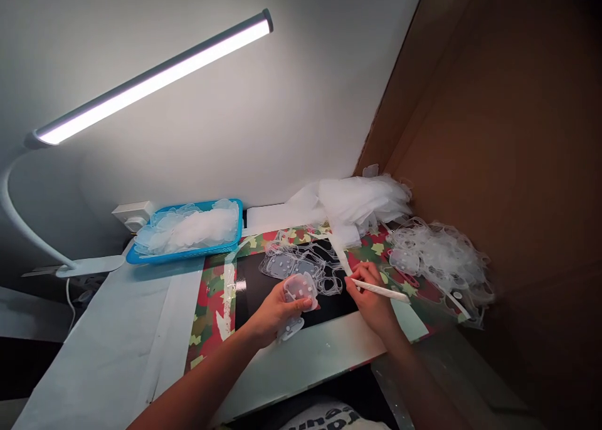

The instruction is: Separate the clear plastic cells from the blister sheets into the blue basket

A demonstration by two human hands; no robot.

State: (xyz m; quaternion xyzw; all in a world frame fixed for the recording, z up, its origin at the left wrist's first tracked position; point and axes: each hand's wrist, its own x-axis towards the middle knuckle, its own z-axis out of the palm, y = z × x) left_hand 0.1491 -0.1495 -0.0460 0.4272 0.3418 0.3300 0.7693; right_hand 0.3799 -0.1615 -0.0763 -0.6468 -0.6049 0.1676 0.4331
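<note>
My left hand pinches a translucent plastic piece dotted with small pale bumps. Below the palm, a similar piece pokes out; whether the fingers hold it too I cannot tell. My right hand grips a white pen-like tool in a writing hold, its thick end toward the right. The tool's tip is near the fingers and too small to make out. Beyond both hands, clear plastic pieces with thin loop-shaped offcuts lie on a black mat.
A blue basket of translucent pieces stands at the back left. White sheets are heaped at the back; tangled clear offcuts pile up at the right beside a cardboard wall. A lit lamp hangs over the left side.
</note>
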